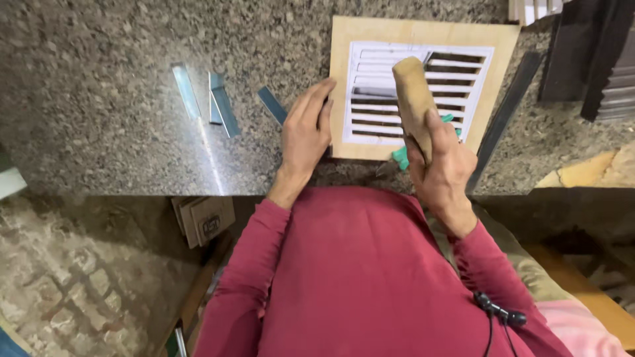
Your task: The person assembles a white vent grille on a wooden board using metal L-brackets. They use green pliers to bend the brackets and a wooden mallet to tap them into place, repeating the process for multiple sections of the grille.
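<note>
A square plywood panel [344,39] lies on the speckled granite counter [99,132]. A white paper pattern with cut slots [370,86] covers its middle. My left hand [305,129] rests flat against the panel's left edge, fingers together. My right hand [442,162] is closed around a tan wooden handle [411,89] that sticks up over the slotted pattern. A green piece [401,157] shows just below that hand; what it belongs to is hidden.
Several thin shiny metal strips [221,102] lie on the counter left of the panel. A long dark strip [506,112] leans along the panel's right side. Dark wooden pieces [595,59] stand at the top right. Small boards [205,221] sit below the counter edge.
</note>
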